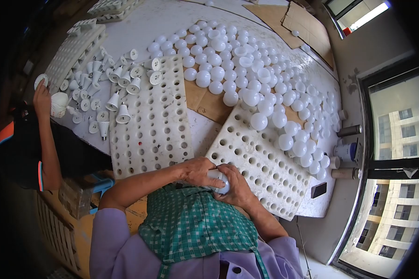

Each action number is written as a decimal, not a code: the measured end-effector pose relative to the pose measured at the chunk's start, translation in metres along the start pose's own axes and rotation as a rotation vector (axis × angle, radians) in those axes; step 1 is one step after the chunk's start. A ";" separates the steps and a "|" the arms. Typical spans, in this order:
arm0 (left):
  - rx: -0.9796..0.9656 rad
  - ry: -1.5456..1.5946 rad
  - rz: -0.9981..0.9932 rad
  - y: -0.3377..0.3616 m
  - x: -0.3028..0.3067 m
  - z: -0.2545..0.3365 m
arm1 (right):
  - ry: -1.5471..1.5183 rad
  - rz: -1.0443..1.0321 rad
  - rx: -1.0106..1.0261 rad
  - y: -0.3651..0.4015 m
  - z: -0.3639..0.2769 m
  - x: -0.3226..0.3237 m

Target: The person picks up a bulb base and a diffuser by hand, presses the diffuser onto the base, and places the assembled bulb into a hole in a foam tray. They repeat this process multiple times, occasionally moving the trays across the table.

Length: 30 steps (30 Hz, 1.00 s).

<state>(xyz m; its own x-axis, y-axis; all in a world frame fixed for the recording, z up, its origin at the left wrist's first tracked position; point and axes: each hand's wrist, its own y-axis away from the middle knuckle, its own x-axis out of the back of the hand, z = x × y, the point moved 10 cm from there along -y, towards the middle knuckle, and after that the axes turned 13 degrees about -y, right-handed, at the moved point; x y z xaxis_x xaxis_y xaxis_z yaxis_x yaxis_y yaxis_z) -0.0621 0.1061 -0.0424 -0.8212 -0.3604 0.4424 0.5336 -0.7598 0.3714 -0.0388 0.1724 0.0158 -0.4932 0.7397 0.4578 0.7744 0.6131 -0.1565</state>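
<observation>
My left hand (199, 172) and my right hand (235, 185) are closed together around a white bulb (218, 179), held in front of the green checked apron. The fingers cover much of the bulb. Just beyond my hands lie two white foam trays with rows of holes, one on the left (149, 125) and one on the right (246, 149). White bulb bases (123, 114) stand and lie around the left tray's far left part. Many round white covers (259, 121) are spread over brown cardboard and part of the right tray.
At the left, a co-worker's hand (42, 95) holds a round white piece (41, 82). More foam trays (77, 51) lie at the far left. A black phone (319, 190) and cylindrical containers (349, 131) are near the right edge, beside the window.
</observation>
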 end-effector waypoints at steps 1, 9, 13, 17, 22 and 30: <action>0.000 -0.001 0.000 0.000 0.001 0.001 | -0.012 0.011 0.009 0.001 0.003 0.000; -0.001 -0.001 0.032 -0.006 0.002 0.001 | -0.031 0.167 0.163 -0.001 -0.002 0.006; -0.008 0.002 0.012 -0.008 0.007 0.008 | -0.110 0.258 0.294 0.000 -0.010 0.016; 0.049 -0.025 -0.002 -0.011 0.005 -0.001 | -0.152 0.269 0.292 -0.005 -0.011 0.020; 0.014 -0.015 0.040 -0.013 -0.001 0.001 | -0.173 0.259 0.283 -0.004 -0.006 0.022; -0.026 -0.022 0.012 -0.016 -0.003 0.010 | -0.127 0.283 0.241 0.002 -0.006 0.025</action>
<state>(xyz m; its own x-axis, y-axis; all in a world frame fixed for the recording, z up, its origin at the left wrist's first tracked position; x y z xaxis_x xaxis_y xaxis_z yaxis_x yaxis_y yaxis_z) -0.0663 0.1251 -0.0418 -0.8100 -0.3573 0.4650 0.5374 -0.7697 0.3446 -0.0477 0.1906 0.0324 -0.3304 0.9081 0.2572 0.7788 0.4163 -0.4693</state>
